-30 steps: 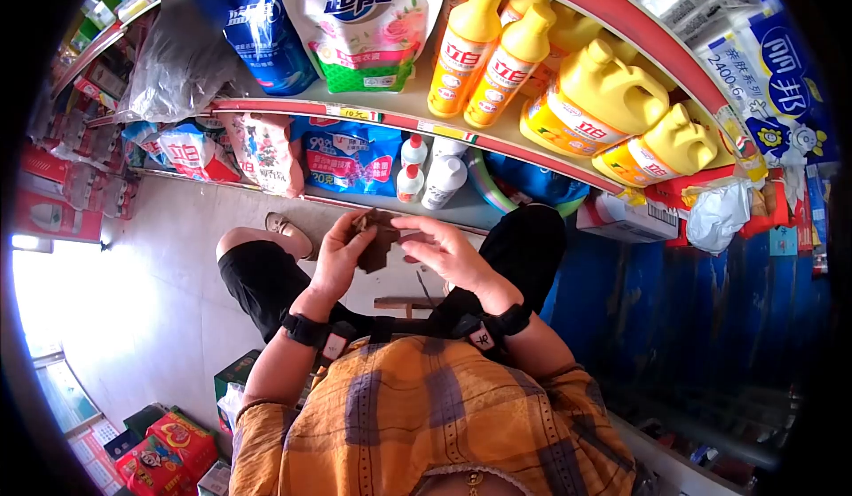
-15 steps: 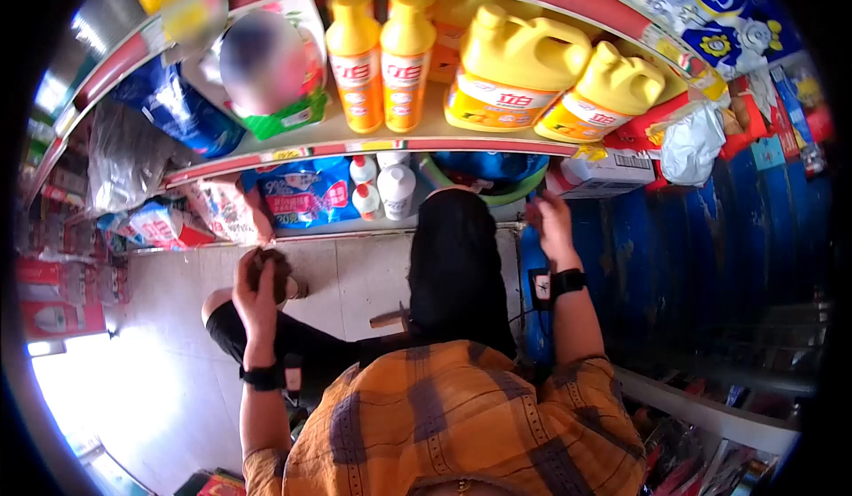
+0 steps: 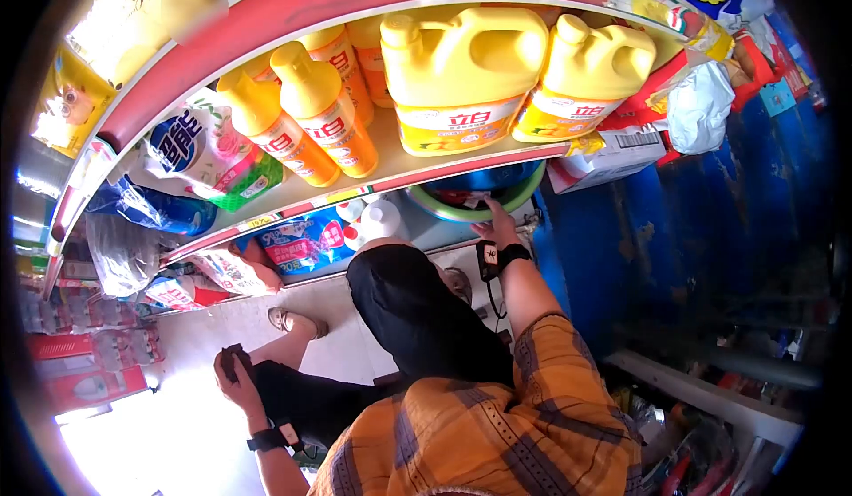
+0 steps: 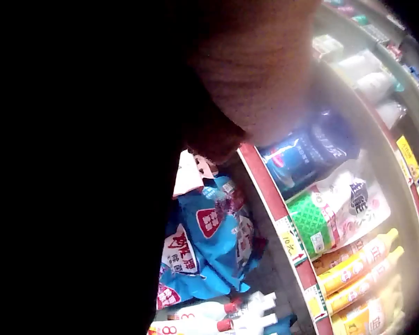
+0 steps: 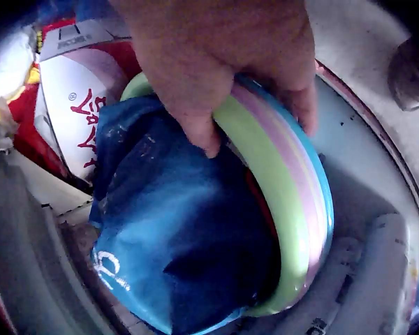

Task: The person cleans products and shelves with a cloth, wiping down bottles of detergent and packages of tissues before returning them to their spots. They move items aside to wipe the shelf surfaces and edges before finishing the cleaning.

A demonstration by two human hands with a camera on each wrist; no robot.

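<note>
A basin (image 3: 441, 211) with a light green rim stands on the lower shelf; its striped side (image 5: 304, 181) shows in the right wrist view. My right hand (image 3: 499, 226) (image 5: 227, 59) grips that rim, thumb on the inner side and fingers over the outer side. Dark blue material (image 5: 174, 202) fills much of the basin. Down at the left, away from the shelf, my left hand (image 3: 236, 388) holds a crumpled dark brown piece (image 3: 233, 360). The left wrist view shows part of the left hand (image 4: 258, 77) in shadow beside the brown piece (image 4: 213, 136).
Yellow jugs (image 3: 461, 123) and bottles stand on the shelf above the basin. White bottles (image 3: 383, 221) and a blue bag (image 3: 302, 243) lie to its left, a white box (image 3: 608, 161) to its right. A bent knee (image 3: 390, 292) is close to the shelf front.
My right hand has moved away from the brown piece, out to the right, and now grips the basin rim. My left hand has gone down and left with the brown piece. The head view has shifted.
</note>
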